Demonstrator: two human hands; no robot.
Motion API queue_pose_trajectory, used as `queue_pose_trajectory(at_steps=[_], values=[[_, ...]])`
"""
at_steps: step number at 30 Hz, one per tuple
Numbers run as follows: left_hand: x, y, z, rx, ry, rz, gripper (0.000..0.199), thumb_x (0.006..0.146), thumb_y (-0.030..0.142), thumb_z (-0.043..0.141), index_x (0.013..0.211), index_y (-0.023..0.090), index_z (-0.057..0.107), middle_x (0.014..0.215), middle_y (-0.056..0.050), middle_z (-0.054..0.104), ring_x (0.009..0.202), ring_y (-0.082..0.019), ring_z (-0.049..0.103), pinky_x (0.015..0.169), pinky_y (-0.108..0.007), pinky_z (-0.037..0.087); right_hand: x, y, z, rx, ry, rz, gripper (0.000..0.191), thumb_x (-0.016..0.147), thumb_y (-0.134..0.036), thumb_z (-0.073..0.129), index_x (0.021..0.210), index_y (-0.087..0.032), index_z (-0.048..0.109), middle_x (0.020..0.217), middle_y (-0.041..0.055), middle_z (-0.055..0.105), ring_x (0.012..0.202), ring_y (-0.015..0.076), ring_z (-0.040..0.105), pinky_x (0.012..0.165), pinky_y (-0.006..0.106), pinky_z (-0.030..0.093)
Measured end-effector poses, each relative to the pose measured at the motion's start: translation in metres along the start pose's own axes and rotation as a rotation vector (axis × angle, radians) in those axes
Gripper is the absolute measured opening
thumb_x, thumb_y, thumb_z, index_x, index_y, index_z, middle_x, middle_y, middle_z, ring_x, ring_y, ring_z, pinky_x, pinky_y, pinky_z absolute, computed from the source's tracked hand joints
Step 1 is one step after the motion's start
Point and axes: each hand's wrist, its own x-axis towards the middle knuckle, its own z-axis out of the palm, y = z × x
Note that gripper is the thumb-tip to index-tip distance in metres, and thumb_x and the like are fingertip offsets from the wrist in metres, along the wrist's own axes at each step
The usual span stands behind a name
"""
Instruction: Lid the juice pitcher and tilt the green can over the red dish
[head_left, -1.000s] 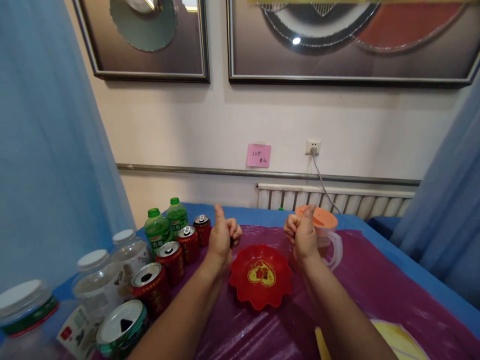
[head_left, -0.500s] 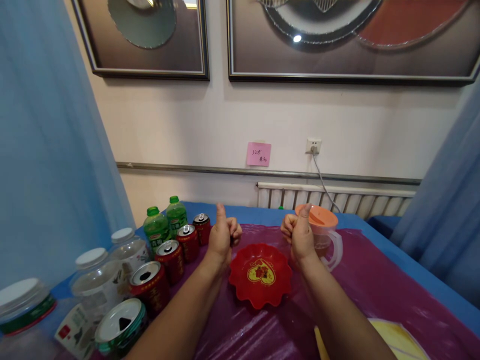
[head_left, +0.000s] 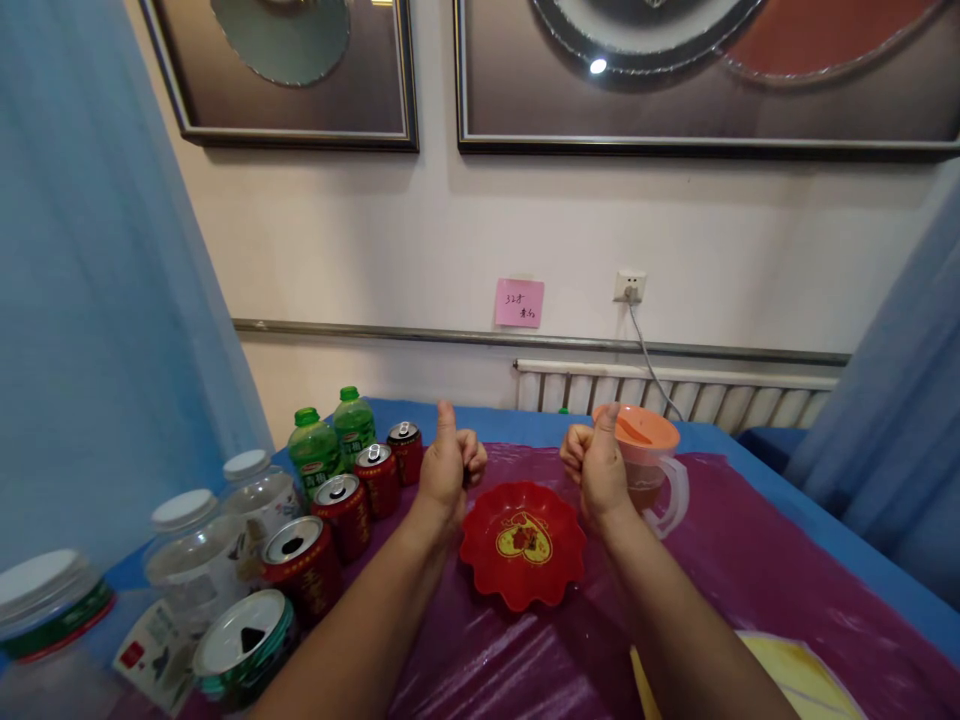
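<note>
While the left hand (head_left: 448, 468) and right hand (head_left: 598, 468) hover as empty thumbs-up fists, a careless swing toward three o'clock could likely tip the pitcher (head_left: 646, 465), or toward nine o'clock the red cans (head_left: 352, 500).

We can make out handwriting on the pink sticky note (head_left: 519, 303) on the far wall, roughly "32", rest unclear. Labels on the red cans (head_left: 379, 478) and green bottles (head_left: 314, 455) at left are too small to read.

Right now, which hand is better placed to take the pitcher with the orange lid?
Probably the right hand: its fist is just beside the pitcher, while the left hand is across the red dish, nearer the cans.
</note>
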Motion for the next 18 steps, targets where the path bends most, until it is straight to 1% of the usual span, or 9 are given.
queue_pose_trajectory(at_steps=[4,7,9,12,14,16,18], values=[[-0.003,0.002,0.002,-0.009,-0.025,-0.010,0.082,0.068,0.098,0.042,0.041,0.022,0.030,0.039,0.006,0.030,0.036,-0.006,0.025,0.039,-0.021,0.017,0.000,0.000,0.000,0.009,-0.010,0.016,0.079,0.077,-0.097,0.026,0.047,-0.024,0.028,0.045,-0.0066,0.024,0.041,0.0079,0.018,0.041,0.024,0.010],[-0.006,0.003,0.004,-0.018,-0.050,0.002,0.078,0.072,0.093,0.048,0.042,0.022,0.030,0.039,0.006,0.032,0.037,-0.006,0.027,0.040,-0.021,0.019,-0.002,-0.001,0.000,0.011,-0.029,0.026,0.079,0.078,-0.097,0.027,0.048,-0.024,0.031,0.045,-0.0063,0.026,0.040,0.0077,0.021,0.041,0.025,0.012],[-0.009,0.003,0.007,-0.023,-0.067,0.038,0.072,0.075,0.082,0.059,0.044,0.022,0.032,0.041,0.006,0.035,0.039,-0.007,0.031,0.042,-0.021,0.022,-0.005,-0.001,0.001,0.012,-0.040,0.012,0.079,0.078,-0.096,0.026,0.048,-0.024,0.032,0.045,-0.0058,0.029,0.040,0.0079,0.023,0.041,0.025,0.014],[-0.016,0.005,0.010,0.020,-0.087,0.104,0.058,0.076,0.059,0.071,0.048,0.022,0.037,0.044,0.006,0.039,0.042,-0.007,0.034,0.045,-0.022,0.026,-0.009,-0.002,0.005,-0.010,-0.047,-0.032,0.077,0.083,-0.093,0.025,0.050,-0.023,0.036,0.046,-0.0046,0.035,0.041,0.0088,0.029,0.042,0.025,0.019],[-0.023,0.007,0.012,0.075,-0.102,0.143,0.049,0.077,0.050,0.070,0.049,0.022,0.040,0.044,0.007,0.039,0.043,-0.007,0.032,0.045,-0.023,0.026,-0.012,-0.003,0.010,-0.045,-0.043,-0.057,0.076,0.086,-0.089,0.025,0.052,-0.023,0.039,0.048,-0.0038,0.039,0.042,0.0092,0.031,0.044,0.026,0.023],[-0.031,0.010,0.015,0.131,-0.122,0.184,0.046,0.080,0.046,0.064,0.049,0.021,0.042,0.044,0.007,0.037,0.043,-0.008,0.030,0.046,-0.023,0.025,-0.016,-0.002,0.017,-0.101,-0.030,-0.073,0.074,0.089,-0.086,0.027,0.052,-0.023,0.041,0.049,-0.0029,0.042,0.043,0.0094,0.033,0.045,0.026,0.025],[-0.040,0.014,0.018,0.182,-0.147,0.227,0.044,0.083,0.044,0.060,0.049,0.021,0.044,0.045,0.006,0.040,0.045,-0.008,0.031,0.048,-0.024,0.026,-0.024,0.001,0.026,-0.174,-0.046,-0.077,0.072,0.090,-0.083,0.029,0.052,-0.023,0.042,0.049,-0.0022,0.043,0.045,0.0101,0.035,0.047,0.027,0.028]])
